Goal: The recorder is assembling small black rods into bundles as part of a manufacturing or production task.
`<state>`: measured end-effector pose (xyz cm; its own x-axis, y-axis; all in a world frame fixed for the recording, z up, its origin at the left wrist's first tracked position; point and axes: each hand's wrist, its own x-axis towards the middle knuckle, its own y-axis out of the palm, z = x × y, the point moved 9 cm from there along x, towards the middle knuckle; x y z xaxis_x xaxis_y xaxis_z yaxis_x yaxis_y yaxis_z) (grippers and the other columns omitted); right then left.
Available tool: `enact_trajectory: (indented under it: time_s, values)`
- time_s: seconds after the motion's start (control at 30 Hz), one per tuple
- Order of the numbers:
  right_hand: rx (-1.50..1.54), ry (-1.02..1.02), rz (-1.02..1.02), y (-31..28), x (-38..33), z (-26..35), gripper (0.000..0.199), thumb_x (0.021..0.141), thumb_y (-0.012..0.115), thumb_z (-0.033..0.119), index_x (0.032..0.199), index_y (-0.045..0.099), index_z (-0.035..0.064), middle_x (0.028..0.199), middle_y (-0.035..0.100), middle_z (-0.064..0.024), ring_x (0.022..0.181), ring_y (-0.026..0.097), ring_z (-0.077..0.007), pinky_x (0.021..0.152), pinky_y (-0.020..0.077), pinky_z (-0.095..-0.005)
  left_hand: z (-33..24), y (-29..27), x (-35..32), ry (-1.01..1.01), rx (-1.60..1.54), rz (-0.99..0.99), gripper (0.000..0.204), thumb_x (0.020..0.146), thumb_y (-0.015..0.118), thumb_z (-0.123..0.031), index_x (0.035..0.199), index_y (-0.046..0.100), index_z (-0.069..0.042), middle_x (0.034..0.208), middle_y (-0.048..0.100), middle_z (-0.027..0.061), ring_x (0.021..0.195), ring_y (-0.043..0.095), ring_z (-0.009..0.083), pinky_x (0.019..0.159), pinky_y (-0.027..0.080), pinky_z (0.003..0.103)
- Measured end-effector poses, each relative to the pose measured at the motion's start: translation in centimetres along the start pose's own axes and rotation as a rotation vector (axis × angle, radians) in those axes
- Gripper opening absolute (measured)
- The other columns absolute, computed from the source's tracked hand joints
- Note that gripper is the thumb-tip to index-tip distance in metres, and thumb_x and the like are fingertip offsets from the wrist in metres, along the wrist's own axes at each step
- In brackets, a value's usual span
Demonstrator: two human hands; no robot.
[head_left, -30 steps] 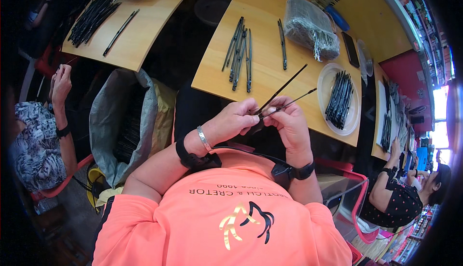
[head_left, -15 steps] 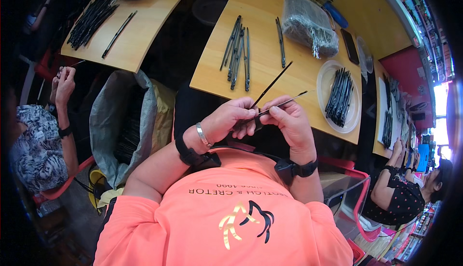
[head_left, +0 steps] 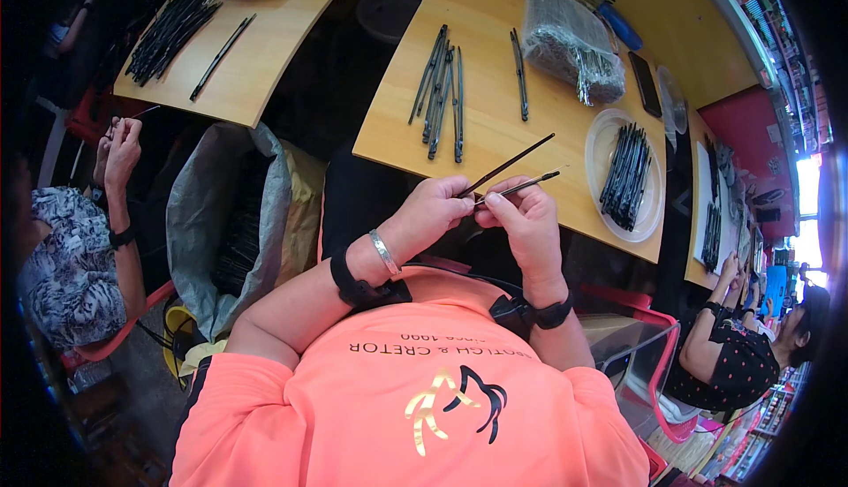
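At the near edge of the counter point(head_left: 481, 23), the left hand point(head_left: 430, 209) has its grip closed on a dark stick point(head_left: 508, 166) angled toward two o'clock; the right hand point(head_left: 527, 219) has its grip pinched on a second stick point(head_left: 532, 182), pointing between two and three. Whether the sticks touch is hard to tell. Beyond, loose sticks point(head_left: 442, 97) lie at eleven o'clock, a plate point(head_left: 598, 156) of sticks at three.

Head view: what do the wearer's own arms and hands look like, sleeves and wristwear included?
The left hand and right hand are ungloved. The left wrist has a silver bracelet and a black strap with a dark module; the right wrist has a similar dark strap and module. The short coral sleeves leave the forearms bare; the left sleeve shows a dark stripe.
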<state>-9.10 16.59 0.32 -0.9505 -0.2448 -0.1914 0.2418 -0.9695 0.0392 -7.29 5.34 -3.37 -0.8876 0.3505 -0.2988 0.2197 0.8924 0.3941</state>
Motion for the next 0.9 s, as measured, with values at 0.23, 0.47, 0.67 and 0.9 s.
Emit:
enact_trajectory:
  time_s: [0.23, 0.47, 0.67, 0.9]
  values:
    - [-0.073, -0.062, -0.093, 0.3, -0.5, 0.5, 0.009, 0.087, 0.058, 0.007, 0.087, 0.057, -0.0015, 0.075, 0.061, -0.0047, 0.062, 0.061, -0.0094, 0.058, 0.0513, -0.0217, -0.1, -0.5, 0.1, 0.067, 0.127, -0.056, 0.008, 0.087, 0.052, -0.011, 0.080, 0.051, -0.007, 0.068, 0.044, -0.0060, 0.055, 0.037, 0.0022, 0.048, 0.030, 0.017]
    - [0.007, 0.011, -0.069, 0.3, 0.1, 0.1, 0.013, 0.090, 0.056, 0.012, 0.093, 0.058, -0.0011, 0.077, 0.061, -0.0050, 0.066, 0.060, -0.0090, 0.060, 0.0509, -0.0216, 0.2, -0.4, -0.1, 0.000, -0.036, -0.058, 0.010, 0.088, 0.051, -0.012, 0.079, 0.049, -0.009, 0.068, 0.045, -0.0056, 0.052, 0.038, 0.0026, 0.043, 0.027, 0.018]
    - [0.109, 0.071, 0.001, -0.1, 0.4, -0.7, 0.021, 0.092, 0.055, 0.017, 0.102, 0.061, -0.0001, 0.077, 0.062, -0.0028, 0.063, 0.057, -0.0067, 0.062, 0.0482, -0.0200, 0.4, 0.3, -0.5, -0.070, 0.017, -0.015, 0.012, 0.091, 0.048, -0.018, 0.082, 0.050, -0.010, 0.062, 0.046, -0.0040, 0.048, 0.038, 0.0041, 0.041, 0.027, 0.018]
    - [0.031, -0.001, -0.038, -2.6, 0.6, 1.6, 0.019, 0.091, 0.055, 0.018, 0.100, 0.061, 0.0019, 0.075, 0.061, -0.0004, 0.060, 0.054, -0.0044, 0.056, 0.0433, -0.0180, 0.8, 3.2, -1.5, -0.185, 0.257, 0.288, 0.019, 0.090, 0.048, -0.019, 0.093, 0.056, -0.002, 0.068, 0.057, 0.0033, 0.055, 0.054, 0.0087, 0.051, 0.044, 0.020]
